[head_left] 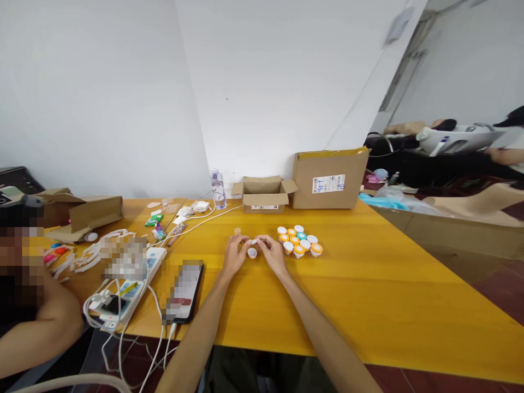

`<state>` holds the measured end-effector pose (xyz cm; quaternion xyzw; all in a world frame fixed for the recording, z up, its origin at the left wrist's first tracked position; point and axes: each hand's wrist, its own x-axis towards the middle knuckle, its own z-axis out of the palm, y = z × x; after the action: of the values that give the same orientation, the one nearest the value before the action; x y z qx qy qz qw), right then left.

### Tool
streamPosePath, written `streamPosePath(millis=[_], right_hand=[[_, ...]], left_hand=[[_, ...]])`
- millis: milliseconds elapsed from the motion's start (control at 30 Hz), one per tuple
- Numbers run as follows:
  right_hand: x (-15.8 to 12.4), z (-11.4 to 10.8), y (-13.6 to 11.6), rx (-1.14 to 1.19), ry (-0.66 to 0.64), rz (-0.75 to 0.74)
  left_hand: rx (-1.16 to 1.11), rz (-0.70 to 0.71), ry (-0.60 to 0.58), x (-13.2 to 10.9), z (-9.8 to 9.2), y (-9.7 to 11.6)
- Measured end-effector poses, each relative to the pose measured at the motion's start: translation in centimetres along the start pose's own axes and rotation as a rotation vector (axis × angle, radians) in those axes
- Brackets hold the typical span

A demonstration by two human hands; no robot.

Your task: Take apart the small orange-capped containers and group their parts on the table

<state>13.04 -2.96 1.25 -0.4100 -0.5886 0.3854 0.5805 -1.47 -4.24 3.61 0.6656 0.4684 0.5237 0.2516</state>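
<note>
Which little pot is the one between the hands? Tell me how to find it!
Look at the yellow wooden table and find the cluster of small pots with orange and white lids, in front of the cardboard boxes. Just left of the cluster, between the left hand and right hand, sits one small white pot, standing alone, apart from the group.

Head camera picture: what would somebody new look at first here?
Probably the two hands in the middle of the yellow table: the left hand and right hand meet over a small white cup. Just to their right sits a cluster of little cups with orange, white and teal lids. Behind that, by the wall, stand two cardboard boxes, the smaller one open.
</note>
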Motion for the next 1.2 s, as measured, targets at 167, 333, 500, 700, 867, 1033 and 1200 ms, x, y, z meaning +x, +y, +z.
streamPosePath(millis=[167,333,500,700,867,1033,1200], right_hand=[[0.0,0.4,0.0,0.094,-0.041,-0.011],[-0.1,0.2,-0.3,0.018,-0.054,-0.030],[-0.2,0.0,-0.6,-0.148,-0.077,-0.076],[-0.3,-0.1,0.1,-0.307,-0.069,-0.097],[-0.2,-0.1,0.7,-0.279,-0.090,-0.052],[0.1,-0.3,1.0,-0.189,-0.126,-0.020],[0.3,-0.4,1.0,-0.137,-0.161,0.019]], left_hand=[[-0.105,-0.050,-0.089,0.1,0.1,0.4],[-0.137,-0.083,-0.065,0.1,0.1,0.4],[-0.147,-0.117,-0.092,0.0,0.1,0.4],[-0.147,-0.137,-0.136,-0.1,0.1,0.3],[-0.167,-0.141,-0.160,0.0,0.1,0.2],[-0.188,-0.161,-0.172,0.0,-0.1,0.2],[-0.195,-0.152,-0.184,0.0,-0.1,0.2]])
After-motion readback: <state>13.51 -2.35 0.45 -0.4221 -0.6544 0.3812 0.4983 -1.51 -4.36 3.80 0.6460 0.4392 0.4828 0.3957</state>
